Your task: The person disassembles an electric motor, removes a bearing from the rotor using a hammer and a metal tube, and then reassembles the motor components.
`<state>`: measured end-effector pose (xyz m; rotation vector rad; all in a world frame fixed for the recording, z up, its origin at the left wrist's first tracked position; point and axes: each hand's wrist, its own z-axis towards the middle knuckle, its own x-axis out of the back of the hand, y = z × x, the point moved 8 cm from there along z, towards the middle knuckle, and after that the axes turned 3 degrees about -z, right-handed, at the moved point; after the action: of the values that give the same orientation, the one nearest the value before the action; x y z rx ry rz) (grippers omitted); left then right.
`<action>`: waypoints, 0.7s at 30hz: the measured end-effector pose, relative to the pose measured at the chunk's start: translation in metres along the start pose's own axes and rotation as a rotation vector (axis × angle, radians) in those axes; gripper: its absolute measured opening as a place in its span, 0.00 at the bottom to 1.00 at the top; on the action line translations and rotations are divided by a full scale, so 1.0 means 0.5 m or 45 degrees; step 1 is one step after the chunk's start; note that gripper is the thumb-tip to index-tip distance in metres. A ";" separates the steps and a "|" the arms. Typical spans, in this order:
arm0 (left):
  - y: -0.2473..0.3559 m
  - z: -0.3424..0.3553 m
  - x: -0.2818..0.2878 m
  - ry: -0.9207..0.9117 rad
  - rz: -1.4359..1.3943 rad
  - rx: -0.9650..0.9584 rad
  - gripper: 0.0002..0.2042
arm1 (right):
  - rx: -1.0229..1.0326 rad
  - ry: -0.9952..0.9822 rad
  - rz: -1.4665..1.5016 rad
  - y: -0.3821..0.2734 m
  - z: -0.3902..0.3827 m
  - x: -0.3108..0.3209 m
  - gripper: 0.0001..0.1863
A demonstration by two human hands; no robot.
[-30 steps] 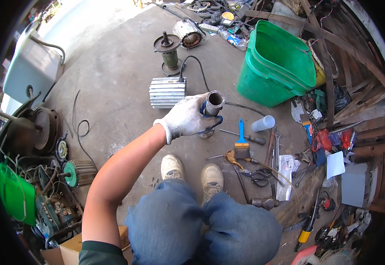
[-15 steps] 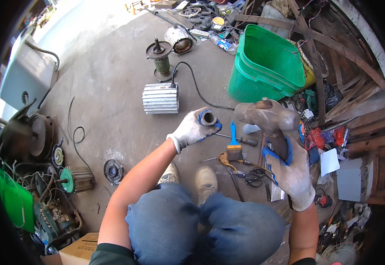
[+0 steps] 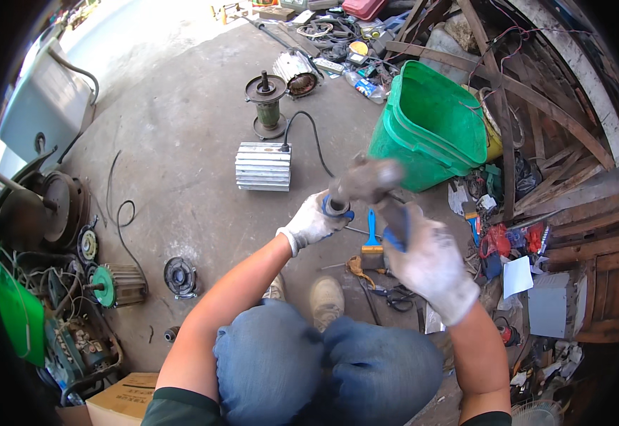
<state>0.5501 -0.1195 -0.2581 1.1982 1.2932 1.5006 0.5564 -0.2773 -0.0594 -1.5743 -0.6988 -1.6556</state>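
My left hand point(image 3: 308, 223), in a white glove with blue palm, is closed round a short metal pipe point(image 3: 334, 207) held upright with its open end up. In my right hand point(image 3: 431, 264), gloved alike, is the handle of a hammer point(image 3: 367, 180). The hammer's head is blurred and overlaps the far rim of the pipe; whether they touch I cannot tell. The pipe's lower end is hidden. Just below the hands on the floor lie a blue-handled paintbrush point(image 3: 372, 245) and scissors point(image 3: 399, 298), the latter partly behind my right arm.
Ahead stand a finned motor housing point(image 3: 263, 167) with a black cable and a green motor rotor assembly point(image 3: 268, 113). A green bucket point(image 3: 423, 135) is at the right, beside scrap wood. Motor parts, including a green-ended motor point(image 3: 121, 285) and a round end cover point(image 3: 181, 277), lie left.
The hammer has swung left and down from beside the bucket to the pipe's top, with my right hand moving left. My left hand still holds the pipe, slightly lower in view.
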 end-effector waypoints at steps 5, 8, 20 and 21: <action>-0.046 -0.043 -0.011 -0.021 -0.023 0.092 0.13 | -0.199 -0.133 0.238 0.031 0.007 -0.052 0.22; -0.031 -0.014 0.001 -0.073 0.092 -0.027 0.11 | -0.404 0.002 0.789 0.055 0.008 -0.007 0.17; -0.007 0.006 0.025 -0.052 -0.163 0.057 0.12 | -0.604 0.086 1.248 0.055 -0.037 -0.010 0.11; -0.007 0.006 0.026 -0.012 -0.225 0.043 0.12 | -0.652 0.043 1.246 0.056 -0.042 -0.016 0.10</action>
<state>0.5501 -0.1055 -0.2597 1.0809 1.3851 1.3499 0.5666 -0.3096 -0.0720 -1.7837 0.5295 -1.1137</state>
